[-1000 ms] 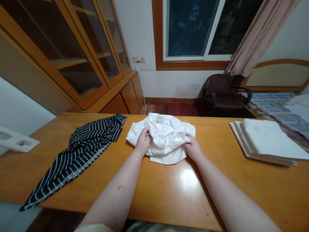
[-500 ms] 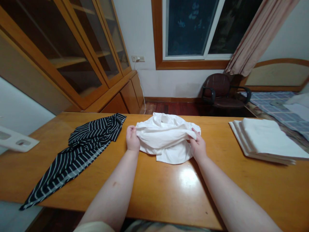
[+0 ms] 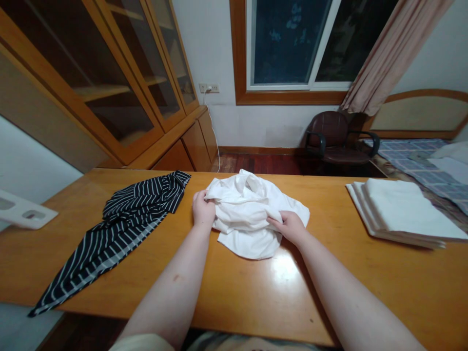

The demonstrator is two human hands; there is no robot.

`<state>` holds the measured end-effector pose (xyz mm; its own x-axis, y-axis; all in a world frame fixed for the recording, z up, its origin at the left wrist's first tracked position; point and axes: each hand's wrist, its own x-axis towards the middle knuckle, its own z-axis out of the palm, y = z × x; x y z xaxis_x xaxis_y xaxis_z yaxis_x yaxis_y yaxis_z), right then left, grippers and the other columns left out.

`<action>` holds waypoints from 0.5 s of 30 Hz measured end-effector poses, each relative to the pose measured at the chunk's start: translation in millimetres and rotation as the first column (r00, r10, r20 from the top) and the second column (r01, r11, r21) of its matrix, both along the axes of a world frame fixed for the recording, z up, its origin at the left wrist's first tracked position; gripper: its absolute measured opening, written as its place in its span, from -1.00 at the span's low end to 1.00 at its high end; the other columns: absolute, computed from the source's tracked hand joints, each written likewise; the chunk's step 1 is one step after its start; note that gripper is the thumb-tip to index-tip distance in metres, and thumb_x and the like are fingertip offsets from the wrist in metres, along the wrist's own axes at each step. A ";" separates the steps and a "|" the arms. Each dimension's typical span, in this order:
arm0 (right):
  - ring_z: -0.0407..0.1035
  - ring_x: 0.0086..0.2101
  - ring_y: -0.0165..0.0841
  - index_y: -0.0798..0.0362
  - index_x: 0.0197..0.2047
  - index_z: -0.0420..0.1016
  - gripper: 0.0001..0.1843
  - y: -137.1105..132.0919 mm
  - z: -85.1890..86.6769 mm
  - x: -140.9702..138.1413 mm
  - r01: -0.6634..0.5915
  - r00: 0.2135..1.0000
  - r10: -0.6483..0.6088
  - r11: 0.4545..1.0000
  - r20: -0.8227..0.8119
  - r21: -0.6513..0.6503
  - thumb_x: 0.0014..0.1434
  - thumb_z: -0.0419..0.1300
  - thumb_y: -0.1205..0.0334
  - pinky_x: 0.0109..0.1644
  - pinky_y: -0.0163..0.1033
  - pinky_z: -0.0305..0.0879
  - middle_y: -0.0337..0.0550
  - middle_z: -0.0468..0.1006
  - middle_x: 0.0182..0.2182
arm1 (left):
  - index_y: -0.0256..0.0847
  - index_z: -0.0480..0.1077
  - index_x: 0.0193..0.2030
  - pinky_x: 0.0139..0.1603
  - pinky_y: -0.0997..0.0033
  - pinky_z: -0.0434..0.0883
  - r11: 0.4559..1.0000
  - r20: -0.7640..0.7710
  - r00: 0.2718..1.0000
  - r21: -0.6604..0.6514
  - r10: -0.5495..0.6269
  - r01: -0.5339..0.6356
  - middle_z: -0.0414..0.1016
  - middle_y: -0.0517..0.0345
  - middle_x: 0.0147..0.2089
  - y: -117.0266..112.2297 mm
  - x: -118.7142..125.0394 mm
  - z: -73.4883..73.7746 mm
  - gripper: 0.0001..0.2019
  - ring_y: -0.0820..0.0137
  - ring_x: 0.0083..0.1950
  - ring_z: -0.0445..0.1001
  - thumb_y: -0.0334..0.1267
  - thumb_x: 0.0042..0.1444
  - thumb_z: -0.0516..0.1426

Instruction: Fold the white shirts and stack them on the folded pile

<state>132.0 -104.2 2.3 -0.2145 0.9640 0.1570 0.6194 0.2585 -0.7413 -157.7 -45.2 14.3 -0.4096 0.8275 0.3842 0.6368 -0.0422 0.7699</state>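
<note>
The crumpled white cloth (image 3: 243, 212) lies between my hands: my left hand (image 3: 204, 208) pinches its edge, my right hand (image 3: 290, 226) grips a fold. Striped fabric (image 3: 120, 225) lies to their left, a folded stack (image 3: 402, 207) well to their right.

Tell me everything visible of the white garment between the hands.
The white garment looks like thin, plain fabric, perhaps a shirt. It lies bunched and creased on the wooden table, folds heaped above a smoother, rounded flap spread toward the table's near edge. The left hand grips its left edge; the right hand holds a fold right of its middle.
</note>
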 end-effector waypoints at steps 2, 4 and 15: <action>0.30 -0.53 -0.37 0.04 -0.54 0.49 -0.58 -4.4 4.6 -5.3 -0.097 0.986 0.096 0.995 0.138 -0.002 0.14 0.10 -0.09 -0.45 -0.31 0.10 -0.23 0.46 -0.60 | -0.20 0.37 -0.22 0.09 0.17 0.31 0.995 0.023 0.996 0.038 0.091 -0.091 0.36 -0.06 -0.08 -2.6 -1.2 2.9 -0.83 0.18 0.01 0.38 -0.36 0.00 0.09; 0.28 -0.53 -0.37 0.03 -0.53 0.49 -0.60 -8.0 9.5 -9.9 -0.144 0.971 0.136 0.989 0.198 0.030 0.17 0.09 -0.05 -0.43 -0.30 0.09 -0.21 0.47 -0.58 | -0.23 0.31 -0.01 0.22 0.14 0.20 0.989 0.012 0.993 0.093 0.115 -0.116 0.23 -0.17 0.15 -8.7 3.4 7.1 -0.67 0.14 0.21 0.25 -0.36 0.03 0.09; 0.41 -0.25 -0.27 -0.02 -0.34 0.56 -0.63 -22.3 32.6 -29.4 -0.604 0.796 0.602 0.796 0.063 0.030 -0.05 0.29 -0.15 0.00 -0.14 0.18 -0.19 0.57 -0.39 | -0.33 -0.13 0.34 0.11 0.11 0.33 0.968 0.136 0.970 -0.123 -0.201 0.217 0.32 -0.35 0.16 -17.9 47.2 -15.9 -0.04 0.02 0.16 0.37 -0.30 -0.17 0.29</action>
<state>102.6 -126.5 34.9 -0.7581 0.6289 0.1723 0.3606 0.6245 -0.6928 -110.6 -63.1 -1.7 -0.2586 0.9405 0.2203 0.5260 -0.0541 0.8488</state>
